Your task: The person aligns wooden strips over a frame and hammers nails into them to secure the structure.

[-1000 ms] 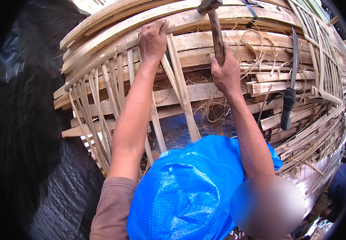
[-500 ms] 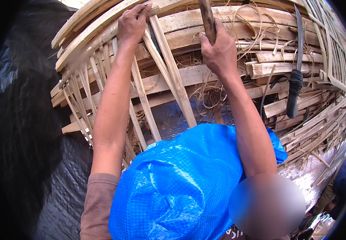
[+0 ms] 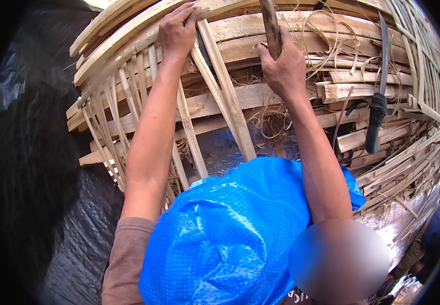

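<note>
left hand, far left, curled closed on the thin crosspiece beside a pale slat; anything tiny in the fingertips, cannot tell. right hand wraps a wooden handle, far end out of frame. looks like a steadying step; next move likely calls for a firm hold, fingers clear. blue sheet near; contents, if any, hidden.

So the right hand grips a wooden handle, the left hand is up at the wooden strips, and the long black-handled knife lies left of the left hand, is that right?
Not quite: the long black-handled knife lies right of the right hand, as the head view shows. That hand does grip a wooden handle, and the left hand is up at the wooden strips.
</note>
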`<move>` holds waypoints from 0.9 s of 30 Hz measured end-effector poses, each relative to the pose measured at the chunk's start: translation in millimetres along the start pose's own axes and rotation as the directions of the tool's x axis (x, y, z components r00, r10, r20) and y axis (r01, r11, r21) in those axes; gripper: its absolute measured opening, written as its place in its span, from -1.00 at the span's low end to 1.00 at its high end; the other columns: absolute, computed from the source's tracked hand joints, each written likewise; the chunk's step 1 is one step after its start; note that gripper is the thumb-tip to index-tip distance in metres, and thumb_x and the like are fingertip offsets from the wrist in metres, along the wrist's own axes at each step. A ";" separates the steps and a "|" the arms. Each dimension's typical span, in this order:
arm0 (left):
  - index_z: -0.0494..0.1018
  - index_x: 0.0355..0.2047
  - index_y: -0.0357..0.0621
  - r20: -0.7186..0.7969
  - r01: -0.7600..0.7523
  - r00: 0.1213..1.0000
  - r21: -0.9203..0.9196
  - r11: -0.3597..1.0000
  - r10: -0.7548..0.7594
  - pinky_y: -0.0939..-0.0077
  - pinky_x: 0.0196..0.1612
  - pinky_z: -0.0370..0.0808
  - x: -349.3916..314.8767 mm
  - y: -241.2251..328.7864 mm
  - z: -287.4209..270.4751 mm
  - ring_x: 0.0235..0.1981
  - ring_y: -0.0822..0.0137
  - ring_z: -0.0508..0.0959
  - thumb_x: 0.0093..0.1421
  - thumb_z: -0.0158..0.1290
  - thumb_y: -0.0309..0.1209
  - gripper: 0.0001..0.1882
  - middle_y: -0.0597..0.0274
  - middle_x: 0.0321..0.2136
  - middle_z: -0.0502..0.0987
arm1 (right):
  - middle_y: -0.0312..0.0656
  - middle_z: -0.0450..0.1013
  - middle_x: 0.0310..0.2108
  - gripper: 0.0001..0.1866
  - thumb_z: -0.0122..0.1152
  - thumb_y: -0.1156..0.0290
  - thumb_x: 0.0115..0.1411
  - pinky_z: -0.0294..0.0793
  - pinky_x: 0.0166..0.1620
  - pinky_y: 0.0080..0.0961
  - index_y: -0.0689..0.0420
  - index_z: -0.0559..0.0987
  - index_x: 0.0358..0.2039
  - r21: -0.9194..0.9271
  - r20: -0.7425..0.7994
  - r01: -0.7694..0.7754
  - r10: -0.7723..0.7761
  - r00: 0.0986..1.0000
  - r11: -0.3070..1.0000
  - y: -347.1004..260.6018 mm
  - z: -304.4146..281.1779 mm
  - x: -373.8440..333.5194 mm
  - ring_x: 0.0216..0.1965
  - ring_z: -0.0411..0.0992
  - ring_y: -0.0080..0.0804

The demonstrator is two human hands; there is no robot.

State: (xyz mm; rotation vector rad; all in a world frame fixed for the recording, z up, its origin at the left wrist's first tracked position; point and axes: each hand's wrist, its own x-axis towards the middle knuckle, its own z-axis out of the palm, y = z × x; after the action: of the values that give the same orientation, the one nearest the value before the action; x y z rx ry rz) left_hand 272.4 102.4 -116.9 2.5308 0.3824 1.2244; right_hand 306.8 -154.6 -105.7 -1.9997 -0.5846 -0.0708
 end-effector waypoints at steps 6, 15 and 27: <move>0.68 -0.33 -0.15 0.010 0.024 1.000 -0.036 0.999 -0.023 0.28 -0.21 0.51 -0.3 11.6 -3.6 -0.32 0.11 0.62 0.19 0.22 -0.17 -0.72 0.21 -0.35 0.63 | 0.15 0.57 -0.48 -0.47 0.25 0.33 0.15 0.54 -0.17 -0.13 0.35 0.39 0.07 -0.017 0.020 -0.035 0.035 0.999 0.999 -3.1 -2.1 -0.5 -0.34 0.60 0.10; 0.68 -0.36 -0.17 -0.023 -0.047 0.999 -0.010 0.999 0.047 0.24 -0.22 0.52 -2.5 14.1 -3.5 -0.32 0.09 0.63 0.18 0.23 -0.21 -0.74 0.17 -0.37 0.63 | 0.13 0.58 -0.46 -0.46 0.27 0.32 0.12 0.55 -0.19 -0.14 0.29 0.40 0.07 0.011 0.008 -0.015 0.015 1.000 1.000 -4.6 -2.0 -1.4 -0.34 0.60 0.07; 0.67 -0.26 -0.02 -0.005 0.145 0.989 -0.136 0.980 -0.147 0.35 -0.27 0.55 -2.8 15.8 -6.5 -0.36 0.20 0.67 0.18 0.23 -0.13 -0.73 0.20 -0.43 0.68 | 0.14 0.57 -0.45 -0.44 0.27 0.33 0.13 0.54 -0.20 -0.15 0.34 0.39 0.08 -0.027 -0.007 0.011 -0.011 1.000 1.000 -4.0 -1.5 -1.0 -0.35 0.60 0.07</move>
State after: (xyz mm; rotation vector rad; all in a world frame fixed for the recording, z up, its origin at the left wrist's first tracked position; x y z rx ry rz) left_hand 267.2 87.9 -109.0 2.3365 0.4641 1.1733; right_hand 304.4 -154.7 -101.9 -2.0222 -0.5933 -0.0927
